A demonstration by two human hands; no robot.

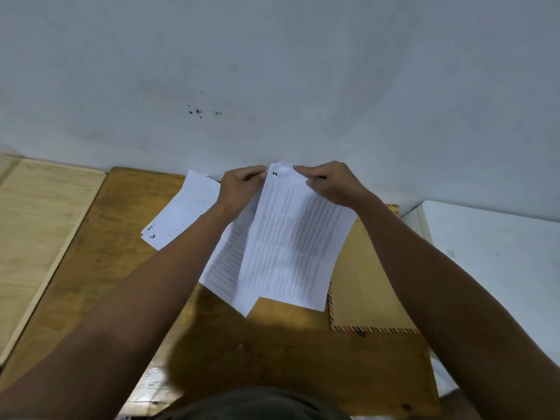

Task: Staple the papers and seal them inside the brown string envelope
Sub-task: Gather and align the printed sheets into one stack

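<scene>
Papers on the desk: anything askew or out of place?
Yes. The papers aren't squared: the sheet pinched by both hands, left hand and right hand, is skewed over another beneath, and a separate sheet lies fanned out left. No stapler visible.

Left hand: my left hand (239, 184) pinched the top edge of the printed sheets, arm stretched forward over the table.
Right hand: my right hand (328, 183) gripped the same top edge, just beside the left.
Held sheets: the printed sheets (288, 247) hung tilted from my fingers, fanned apart at the bottom, a handwritten mark near the top corner.
Loose sheets: other white pages (181, 212) lay flat to the left, near the wall.
Envelope: the brown envelope (363, 286) with a striped border lay on the wooden table (272, 353), partly under the held sheets.
Wall: a pale wall (272, 71) with small dark specks stood just behind.
</scene>
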